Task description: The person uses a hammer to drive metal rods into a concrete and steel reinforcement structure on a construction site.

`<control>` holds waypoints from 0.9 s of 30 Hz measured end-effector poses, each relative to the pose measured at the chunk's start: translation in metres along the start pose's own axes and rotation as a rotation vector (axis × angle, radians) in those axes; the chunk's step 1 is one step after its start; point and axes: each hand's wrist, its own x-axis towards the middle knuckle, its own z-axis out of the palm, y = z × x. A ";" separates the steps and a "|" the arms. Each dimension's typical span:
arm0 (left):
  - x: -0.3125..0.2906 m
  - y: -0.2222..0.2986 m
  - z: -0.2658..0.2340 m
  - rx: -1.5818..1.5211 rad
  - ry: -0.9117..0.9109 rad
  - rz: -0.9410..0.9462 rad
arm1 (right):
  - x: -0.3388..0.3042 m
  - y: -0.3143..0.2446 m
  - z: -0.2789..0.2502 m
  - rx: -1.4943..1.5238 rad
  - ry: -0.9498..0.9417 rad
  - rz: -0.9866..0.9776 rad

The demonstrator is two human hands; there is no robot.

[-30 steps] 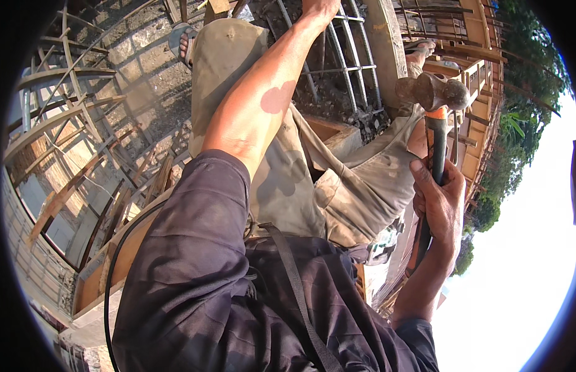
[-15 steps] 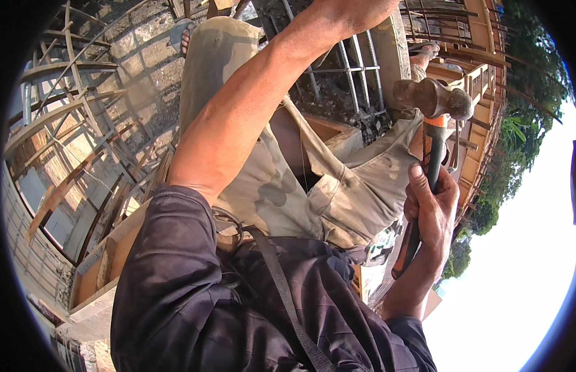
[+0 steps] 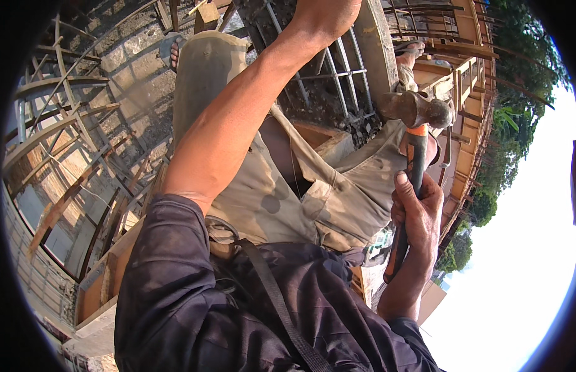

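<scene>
My right hand (image 3: 422, 208) is wrapped round the black and orange handle of a hammer (image 3: 418, 111). The hammer stands nearly upright on the right, its worn, rusty steel head above my fist. My left arm stretches across my lap to the top edge of the view. Only the back part of my left hand (image 3: 330, 17) shows there, and its fingers lie outside the picture. Close to that hand are steel reinforcing bars (image 3: 349, 71) and a thick wooden board (image 3: 375, 46).
I sit astride timber formwork (image 3: 105, 332), my camouflage trousers spread to both sides. On the left, wooden poles and a bar grid (image 3: 83, 111) stand over lower ground. Orange-brown formwork panels (image 3: 477, 124) and trees (image 3: 517, 68) are at the right.
The hammer and my right hand have moved slightly left and down in the view. My left hand has shifted left and farther toward the top edge. My right hand's grip is unchanged.
</scene>
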 end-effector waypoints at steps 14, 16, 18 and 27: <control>-0.004 -0.161 -0.031 0.506 -0.104 -0.056 | 0.018 0.015 0.012 -0.041 -0.181 -0.019; 0.008 -0.163 -0.033 0.402 0.015 -0.007 | 0.021 0.018 0.012 -0.038 -0.182 0.002; 0.018 -0.153 -0.030 0.331 0.173 -0.065 | 0.026 0.026 0.012 -0.044 -0.178 0.023; -0.001 -0.166 -0.023 0.447 0.031 0.148 | 0.042 0.042 0.022 -0.018 -0.223 0.124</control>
